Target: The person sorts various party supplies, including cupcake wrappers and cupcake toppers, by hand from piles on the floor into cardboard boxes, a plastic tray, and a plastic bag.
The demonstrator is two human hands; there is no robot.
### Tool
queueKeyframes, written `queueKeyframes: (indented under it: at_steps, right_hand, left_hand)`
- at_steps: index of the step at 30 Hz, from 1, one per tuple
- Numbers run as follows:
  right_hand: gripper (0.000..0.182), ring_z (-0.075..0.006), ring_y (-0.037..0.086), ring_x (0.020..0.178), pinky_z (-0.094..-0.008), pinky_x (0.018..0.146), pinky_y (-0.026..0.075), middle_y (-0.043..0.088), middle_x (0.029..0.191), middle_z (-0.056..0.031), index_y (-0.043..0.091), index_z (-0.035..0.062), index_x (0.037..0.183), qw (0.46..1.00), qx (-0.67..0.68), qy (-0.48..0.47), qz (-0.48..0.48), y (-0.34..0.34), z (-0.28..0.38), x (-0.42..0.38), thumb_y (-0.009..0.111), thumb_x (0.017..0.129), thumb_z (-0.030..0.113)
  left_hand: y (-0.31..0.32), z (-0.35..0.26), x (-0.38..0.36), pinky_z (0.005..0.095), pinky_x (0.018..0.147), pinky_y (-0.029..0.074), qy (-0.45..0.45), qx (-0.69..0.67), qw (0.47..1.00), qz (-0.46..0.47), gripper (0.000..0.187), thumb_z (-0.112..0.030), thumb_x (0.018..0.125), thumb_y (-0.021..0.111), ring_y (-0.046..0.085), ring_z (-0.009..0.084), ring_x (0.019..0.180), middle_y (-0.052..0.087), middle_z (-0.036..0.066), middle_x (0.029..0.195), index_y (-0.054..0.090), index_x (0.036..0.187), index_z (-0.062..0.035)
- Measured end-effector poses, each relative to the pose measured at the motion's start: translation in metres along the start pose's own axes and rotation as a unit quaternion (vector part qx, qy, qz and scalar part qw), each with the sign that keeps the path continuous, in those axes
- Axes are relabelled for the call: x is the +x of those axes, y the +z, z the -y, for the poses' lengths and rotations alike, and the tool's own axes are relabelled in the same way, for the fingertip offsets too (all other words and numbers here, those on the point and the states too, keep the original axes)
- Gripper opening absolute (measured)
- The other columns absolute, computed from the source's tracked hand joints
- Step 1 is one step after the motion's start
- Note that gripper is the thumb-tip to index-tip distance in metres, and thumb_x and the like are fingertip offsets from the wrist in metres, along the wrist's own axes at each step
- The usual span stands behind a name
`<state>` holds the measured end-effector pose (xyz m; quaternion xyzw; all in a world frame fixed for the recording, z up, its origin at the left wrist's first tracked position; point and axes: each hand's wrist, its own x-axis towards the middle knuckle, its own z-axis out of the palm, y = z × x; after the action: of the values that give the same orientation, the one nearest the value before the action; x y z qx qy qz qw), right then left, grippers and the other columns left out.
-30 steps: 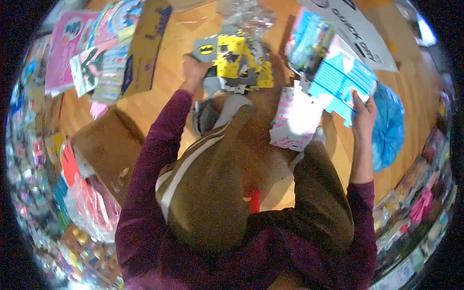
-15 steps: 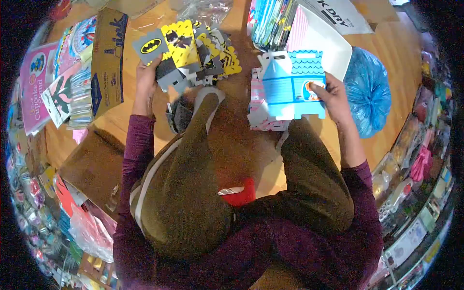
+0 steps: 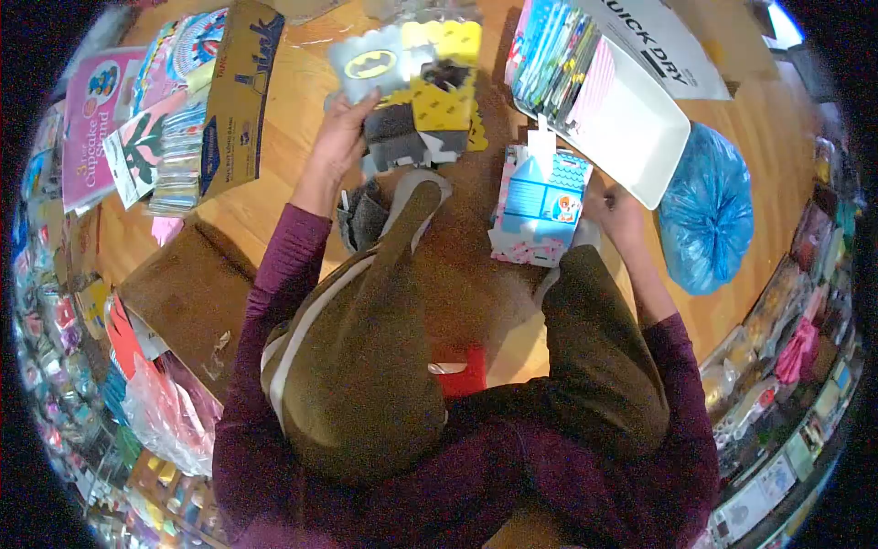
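My left hand (image 3: 347,130) is closed on the edge of a flat grey and yellow Batman favour box (image 3: 373,66), thumb on top. More Batman cardboard pieces (image 3: 399,133) in black, grey and yellow lie under and beside it. A blue house-shaped favour box (image 3: 538,197) with a small character picture lies on a stack of pink patterned cardboard (image 3: 526,245) between my feet. My right hand (image 3: 615,216) is just right of the blue box, apart from it, fingers loosely bent and holding nothing visible.
A white tray (image 3: 640,128) holds a row of packaged items (image 3: 560,59) at the back right. Beside it sits a tied blue plastic bag (image 3: 706,210). A cardboard box (image 3: 240,101) with party packs stands left. Packed goods line both sides.
The blue box has been set down on the pink stack and my right hand has let go. My left hand has moved right and slightly up in view with the Batman box.
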<state>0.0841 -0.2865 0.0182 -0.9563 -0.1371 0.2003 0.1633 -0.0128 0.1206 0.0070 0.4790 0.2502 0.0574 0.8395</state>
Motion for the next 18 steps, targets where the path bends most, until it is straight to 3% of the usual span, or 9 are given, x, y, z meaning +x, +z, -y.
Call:
queueKeyframes:
  at_steps: [1, 4, 6, 8, 9, 10, 11, 13, 18]
  right_hand:
    - [0.033, -0.033, 0.058, 0.062, -0.0361, 0.055, 0.046, 0.059, 0.07, -0.0195, 0.057, -0.0017, 0.082, 0.999, -0.009, -0.011, -0.035, -0.007, 0.0, 0.003, 0.061, 0.073, 0.03]
    - [0.025, -0.0205, 0.057, 0.059, -0.0314, 0.057, 0.045, 0.06, 0.068, -0.011, 0.056, -0.0015, 0.085, 0.984, 0.175, -0.031, 0.007, -0.03, 0.035, 0.01, 0.058, 0.078, 0.022]
    - [0.023, -0.0075, 0.052, 0.071, -0.0261, 0.064, 0.044, 0.058, 0.076, -0.0027, 0.055, 0.0004, 0.095, 0.915, 0.393, -0.008, 0.093, -0.038, 0.07, 0.011, 0.056, 0.081, 0.019]
    - [0.024, -0.0077, 0.052, 0.076, -0.0257, 0.066, 0.043, 0.058, 0.08, -0.0039, 0.054, 0.0011, 0.097, 0.906, 0.401, -0.021, 0.135, -0.038, 0.099, 0.009, 0.056, 0.08, 0.019]
    - [0.025, -0.0079, 0.051, 0.08, -0.0252, 0.069, 0.042, 0.058, 0.084, -0.0051, 0.054, 0.0019, 0.099, 0.897, 0.408, -0.028, 0.17, -0.034, 0.109, 0.01, 0.057, 0.08, 0.019]
    - [0.024, -0.008, 0.051, 0.084, -0.0252, 0.07, 0.042, 0.058, 0.087, -0.0055, 0.054, 0.0023, 0.098, 0.914, 0.392, -0.045, 0.092, -0.016, 0.105, 0.011, 0.058, 0.079, 0.017]
    - [0.023, -0.0094, 0.053, 0.082, -0.0258, 0.07, 0.044, 0.059, 0.088, -0.0055, 0.055, 0.0013, 0.096, 0.894, 0.442, 0.056, 0.041, -0.008, 0.106, 0.009, 0.059, 0.078, 0.014]
    - [0.022, -0.0108, 0.056, 0.077, -0.0251, 0.067, 0.045, 0.06, 0.086, -0.0051, 0.055, 0.0003, 0.095, 0.859, 0.504, 0.05, 0.073, -0.025, 0.1, 0.017, 0.061, 0.076, 0.009]
    - [0.019, -0.0113, 0.057, 0.078, -0.0248, 0.068, 0.046, 0.06, 0.09, -0.0041, 0.057, 0.0025, 0.096, 0.839, 0.539, 0.067, 0.016, -0.031, 0.063, 0.016, 0.057, 0.078, 0.001]
  left_hand:
    - [0.012, -0.002, -0.002, 0.0286, 0.078, 0.046, 0.005, -0.002, 1.0, -0.002, 0.03, -0.01, 0.081, 0.056, 0.056, 0.0154, 0.087, 0.058, 0.006, 0.099, 0.048, 0.108, -0.0019]
    - [0.032, -0.007, -0.017, 0.0308, 0.081, 0.045, -0.088, -0.178, 0.979, 0.039, 0.03, -0.012, 0.08, 0.058, 0.052, 0.0165, 0.096, 0.056, 0.006, 0.101, 0.05, 0.107, -0.0034]
    - [0.054, 0.003, -0.014, 0.0331, 0.077, 0.047, -0.118, -0.036, 0.986, 0.109, 0.031, -0.017, 0.085, 0.051, 0.057, 0.0217, 0.089, 0.056, 0.01, 0.1, 0.045, 0.111, -0.0024]
    - [0.045, 0.069, 0.006, 0.0304, 0.076, 0.048, 0.02, 0.122, 0.974, 0.192, 0.037, -0.017, 0.082, 0.055, 0.057, 0.0207, 0.087, 0.056, 0.009, 0.1, 0.044, 0.113, -0.0015]
    - [0.061, 0.072, -0.004, 0.0304, 0.079, 0.046, -0.082, 0.06, 0.976, 0.193, 0.036, -0.018, 0.082, 0.055, 0.054, 0.0185, 0.092, 0.055, 0.007, 0.102, 0.045, 0.113, -0.0021]
    - [0.047, 0.105, 0.001, 0.0311, 0.084, 0.041, 0.155, 0.327, 0.891, 0.272, 0.04, -0.022, 0.082, 0.055, 0.05, 0.0185, 0.098, 0.053, 0.008, 0.107, 0.043, 0.115, -0.0019]
    - [0.095, 0.027, -0.032, 0.0312, 0.085, 0.039, -0.032, 0.343, 0.925, 0.159, 0.045, -0.027, 0.079, 0.059, 0.047, 0.0188, 0.1, 0.052, 0.009, 0.106, 0.043, 0.113, -0.0013]
    - [0.059, 0.048, -0.005, 0.033, 0.084, 0.04, 0.042, 0.326, 0.922, 0.204, 0.051, -0.029, 0.075, 0.064, 0.05, 0.0239, 0.098, 0.052, 0.016, 0.106, 0.045, 0.11, 0.0018]
    - [-0.065, 0.048, 0.034, 0.0317, 0.082, 0.041, 0.079, 0.453, 0.868, -0.185, 0.073, -0.037, 0.057, 0.076, 0.052, 0.0262, 0.094, 0.052, 0.021, 0.1, 0.043, 0.106, 0.0056]
